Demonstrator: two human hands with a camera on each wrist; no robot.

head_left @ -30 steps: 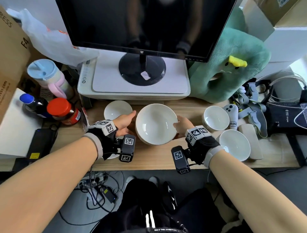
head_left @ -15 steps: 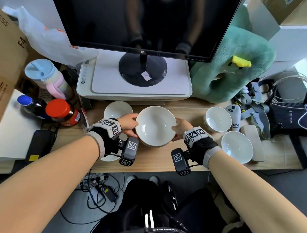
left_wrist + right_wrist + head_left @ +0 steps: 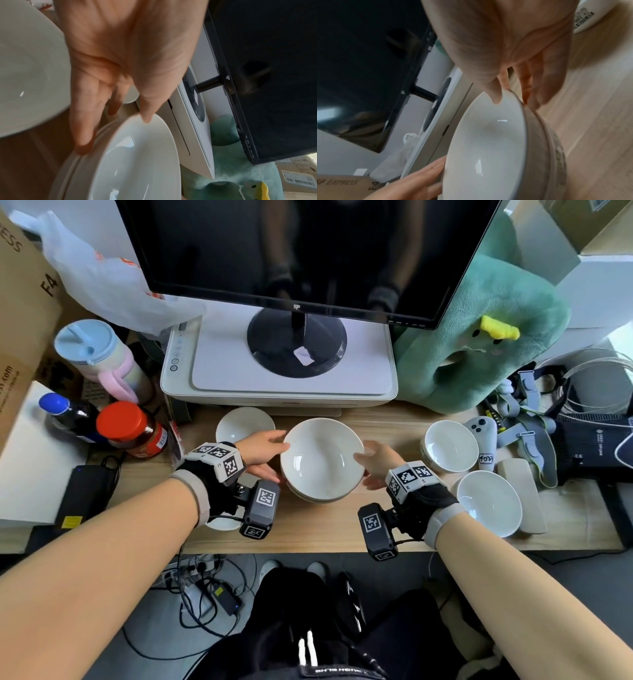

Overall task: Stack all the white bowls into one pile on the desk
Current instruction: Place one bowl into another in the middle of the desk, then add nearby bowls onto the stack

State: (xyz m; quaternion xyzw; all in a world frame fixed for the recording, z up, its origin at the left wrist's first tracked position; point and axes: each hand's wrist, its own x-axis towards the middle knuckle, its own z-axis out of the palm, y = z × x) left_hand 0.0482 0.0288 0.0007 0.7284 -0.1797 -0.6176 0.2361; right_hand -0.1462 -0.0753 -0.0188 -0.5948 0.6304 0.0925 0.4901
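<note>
Centrally, left hand (image 3: 262,455) and right hand (image 3: 378,465) grip empty top bowl (image 3: 322,458) nested in stack (image 3: 317,497).

Four single white bowls (image 3: 448,445) and one pile of bowls (image 3: 322,460)

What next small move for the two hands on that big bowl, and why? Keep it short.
Probably lower the big bowl fully into the bowl beneath it and let go. Left hand and right hand grip its rim, thumbs inside, and three small bowls on the desk wait unstacked.
</note>
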